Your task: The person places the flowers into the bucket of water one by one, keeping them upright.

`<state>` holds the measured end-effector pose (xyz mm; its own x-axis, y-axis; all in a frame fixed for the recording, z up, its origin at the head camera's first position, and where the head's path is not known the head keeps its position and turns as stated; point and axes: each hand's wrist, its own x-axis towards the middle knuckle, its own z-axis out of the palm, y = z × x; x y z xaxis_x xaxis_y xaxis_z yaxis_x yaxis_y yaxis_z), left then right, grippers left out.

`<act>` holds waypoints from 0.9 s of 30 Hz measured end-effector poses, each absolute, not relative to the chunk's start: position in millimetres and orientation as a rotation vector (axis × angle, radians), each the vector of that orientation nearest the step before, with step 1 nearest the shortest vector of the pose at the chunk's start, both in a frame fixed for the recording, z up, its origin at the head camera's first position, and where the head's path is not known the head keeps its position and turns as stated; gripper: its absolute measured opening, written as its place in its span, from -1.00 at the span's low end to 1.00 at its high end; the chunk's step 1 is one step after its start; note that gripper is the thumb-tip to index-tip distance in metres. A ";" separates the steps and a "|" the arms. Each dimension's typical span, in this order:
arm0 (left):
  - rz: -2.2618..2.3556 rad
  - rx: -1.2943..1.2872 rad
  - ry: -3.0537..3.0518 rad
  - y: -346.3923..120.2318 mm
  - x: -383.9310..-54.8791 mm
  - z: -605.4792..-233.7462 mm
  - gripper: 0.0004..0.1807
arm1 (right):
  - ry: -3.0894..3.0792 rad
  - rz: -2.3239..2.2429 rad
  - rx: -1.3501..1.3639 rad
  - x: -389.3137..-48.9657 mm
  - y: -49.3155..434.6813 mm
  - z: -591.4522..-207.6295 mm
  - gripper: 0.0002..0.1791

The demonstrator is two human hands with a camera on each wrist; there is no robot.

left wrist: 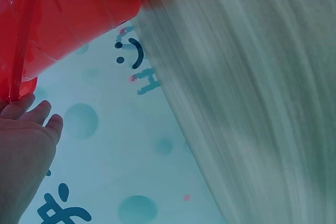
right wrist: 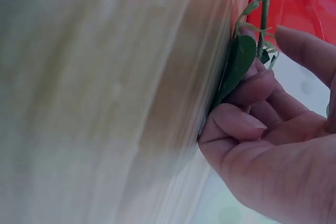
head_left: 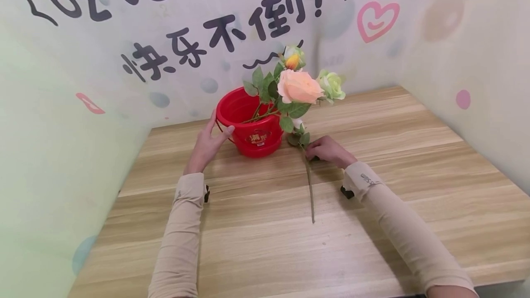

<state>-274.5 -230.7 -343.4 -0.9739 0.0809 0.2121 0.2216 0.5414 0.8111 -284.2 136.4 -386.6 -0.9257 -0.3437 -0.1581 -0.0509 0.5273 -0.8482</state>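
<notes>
A red bucket [head_left: 261, 144] stands on the table, with several artificial roses, including a peach one [head_left: 300, 87], leaning out over its right side. My left hand [head_left: 204, 146] rests against the bucket's left rim, fingers spread and thumb toward the front. In the left wrist view, fingertips of this hand [left wrist: 26, 145] meet the bucket near its handle [left wrist: 22, 40]. To the bucket's right lies a single artificial rose [head_left: 308, 174] with a small white head. My right hand [head_left: 329, 151] grips its stem [right wrist: 265, 3] just below the leaves, fingers curled close to the tabletop.
The wood-grain table [head_left: 256, 252] meets a printed wall sheet [head_left: 182, 91] behind the bucket. Another sheet [head_left: 463, 59] stands along the right side. A pale green roses' head [head_left: 331, 85] overhangs the table to the bucket's right.
</notes>
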 end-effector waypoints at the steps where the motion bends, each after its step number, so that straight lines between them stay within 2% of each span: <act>1: -1.414 -0.260 -2.624 -230.4 -274.2 -343.2 0.00 | 2.454 -1.360 -0.325 -284.4 136.2 -386.5 -0.72; 17: -1.418 -0.250 -2.628 -229.4 -273.4 -343.3 0.02 | 2.404 -1.436 -0.275 -288.2 123.8 -389.0 -0.72; 27: -1.433 -0.244 -2.623 -229.6 -273.8 -344.1 0.03 | 2.266 -1.581 -0.192 -289.4 136.7 -390.9 -0.71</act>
<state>-273.8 -229.6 -344.1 -0.9767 0.0739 0.2016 0.2096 0.5323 0.8202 -289.4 136.7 -390.9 -0.9224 -0.3169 -0.2208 0.0979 0.3611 -0.9274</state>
